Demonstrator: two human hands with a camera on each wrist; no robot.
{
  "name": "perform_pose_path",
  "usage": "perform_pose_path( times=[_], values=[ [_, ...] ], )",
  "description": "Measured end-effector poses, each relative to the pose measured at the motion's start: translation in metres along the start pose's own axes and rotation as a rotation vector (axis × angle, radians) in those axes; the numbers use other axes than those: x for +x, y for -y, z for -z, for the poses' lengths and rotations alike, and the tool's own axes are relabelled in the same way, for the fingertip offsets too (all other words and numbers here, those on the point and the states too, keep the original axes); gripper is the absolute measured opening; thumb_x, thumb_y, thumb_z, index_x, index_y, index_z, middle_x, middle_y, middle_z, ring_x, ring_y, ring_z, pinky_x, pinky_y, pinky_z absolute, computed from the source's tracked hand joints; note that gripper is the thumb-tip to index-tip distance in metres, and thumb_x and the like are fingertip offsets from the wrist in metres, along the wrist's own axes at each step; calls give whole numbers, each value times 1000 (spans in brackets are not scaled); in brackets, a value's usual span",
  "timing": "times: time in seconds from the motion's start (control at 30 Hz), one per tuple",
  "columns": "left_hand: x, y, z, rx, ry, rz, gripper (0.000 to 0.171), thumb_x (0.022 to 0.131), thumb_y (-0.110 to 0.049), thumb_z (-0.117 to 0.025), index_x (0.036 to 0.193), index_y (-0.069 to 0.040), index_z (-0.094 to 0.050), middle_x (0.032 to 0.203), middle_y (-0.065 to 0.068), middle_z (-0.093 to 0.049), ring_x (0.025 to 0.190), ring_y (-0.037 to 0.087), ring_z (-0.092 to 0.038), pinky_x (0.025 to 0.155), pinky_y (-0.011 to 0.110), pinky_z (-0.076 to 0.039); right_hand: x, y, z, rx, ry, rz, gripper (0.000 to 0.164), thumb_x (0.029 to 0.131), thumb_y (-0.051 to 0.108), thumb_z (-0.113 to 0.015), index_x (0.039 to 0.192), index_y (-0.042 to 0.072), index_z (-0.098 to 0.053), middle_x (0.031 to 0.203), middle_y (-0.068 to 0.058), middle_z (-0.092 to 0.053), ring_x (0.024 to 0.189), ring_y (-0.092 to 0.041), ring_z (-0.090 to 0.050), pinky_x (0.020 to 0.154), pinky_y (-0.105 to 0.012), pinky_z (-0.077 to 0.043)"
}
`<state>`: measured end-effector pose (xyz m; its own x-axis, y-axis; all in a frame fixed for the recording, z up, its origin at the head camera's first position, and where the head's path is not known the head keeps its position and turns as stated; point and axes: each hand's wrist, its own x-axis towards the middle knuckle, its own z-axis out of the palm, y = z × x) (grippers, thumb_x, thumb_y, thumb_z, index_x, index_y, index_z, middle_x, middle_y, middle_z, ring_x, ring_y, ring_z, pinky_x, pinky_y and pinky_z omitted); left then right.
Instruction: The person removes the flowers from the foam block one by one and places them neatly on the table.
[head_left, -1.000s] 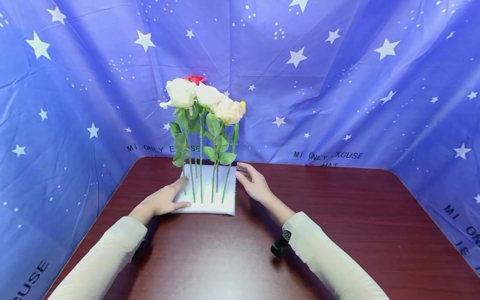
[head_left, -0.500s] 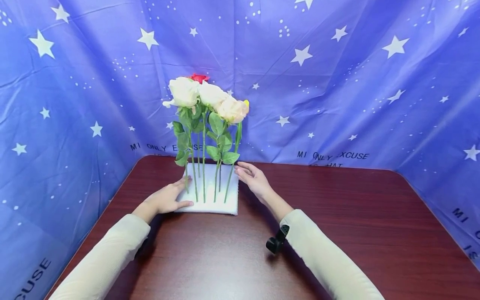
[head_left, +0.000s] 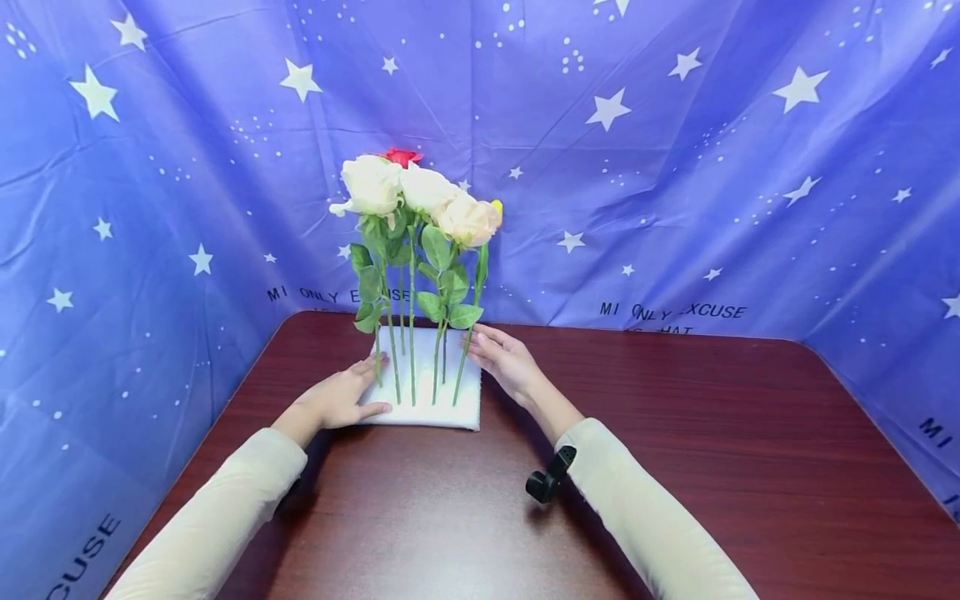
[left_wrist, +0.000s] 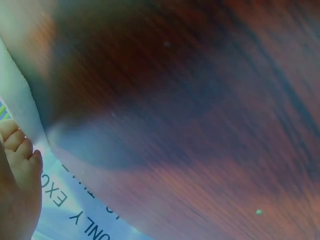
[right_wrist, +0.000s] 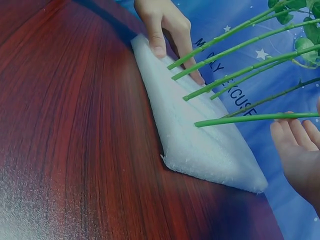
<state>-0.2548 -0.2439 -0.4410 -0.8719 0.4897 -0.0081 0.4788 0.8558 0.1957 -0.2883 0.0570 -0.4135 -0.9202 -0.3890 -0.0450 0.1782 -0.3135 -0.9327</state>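
A white foam block [head_left: 427, 418] lies on the table, with several artificial flower stems standing in it. Their blooms are two white roses [head_left: 371, 185], a pale pink flower [head_left: 470, 221], a red flower [head_left: 403, 157] and a bit of yellow behind. My left hand [head_left: 335, 398] rests on the block's left side, thumb and fingers spread, as the right wrist view also shows. At the block's right edge is my right hand [head_left: 513, 367]. Its extended fingers [right_wrist: 289, 134] reach the rightmost green stem [right_wrist: 235, 120]; whether they press on it I cannot tell.
The dark red wooden table [head_left: 675, 467] runs wide to the right and in front. A blue cloth with white stars [head_left: 607, 108] hangs behind and at both sides. A black wrist device [head_left: 551, 477] sits under the right sleeve.
My right hand has moved slightly left, from beside the block to the rightmost stem. The left hand stays on the block. The head view has shifted a little.
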Motion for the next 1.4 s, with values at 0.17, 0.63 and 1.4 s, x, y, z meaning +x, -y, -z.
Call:
perform_pose_path(
  times=[0.17, 0.63, 1.4],
  values=[
    [-2, -2, 0, 10, -5, -6, 85, 89, -49, -60, 147, 6, -31, 153, 26, -33, 139, 41, -37, 112, 53, -37, -3, 1, 0, 5, -4, -2, 47, 103, 6, -35, 147, -9, -27, 147, -35, -35, 138, -43, -38, 116, -41, -35],
    [-1, -3, 0, 13, -15, -37, 83, 90, -48, -58, 146, 7, -33, 153, 26, -33, 141, 41, -35, 116, 51, -33, -12, -2, 1, -9, -63, 47, 42, 100, 2, -43, 139, -13, -37, 134, -33, -53, 99, -13, -67, 103, -34, -50],
    [0, 6, 0, 13, -36, -55, 82, 88, -50, -61, 145, 3, -37, 152, 24, -35, 138, 43, -38, 114, 53, -34, -29, -2, -16, -209, -46, 186, 30, 90, -4, -60, 114, -20, -56, 99, -11, -76, 87, -6, -72, 89, -29, -57]
  ],
)
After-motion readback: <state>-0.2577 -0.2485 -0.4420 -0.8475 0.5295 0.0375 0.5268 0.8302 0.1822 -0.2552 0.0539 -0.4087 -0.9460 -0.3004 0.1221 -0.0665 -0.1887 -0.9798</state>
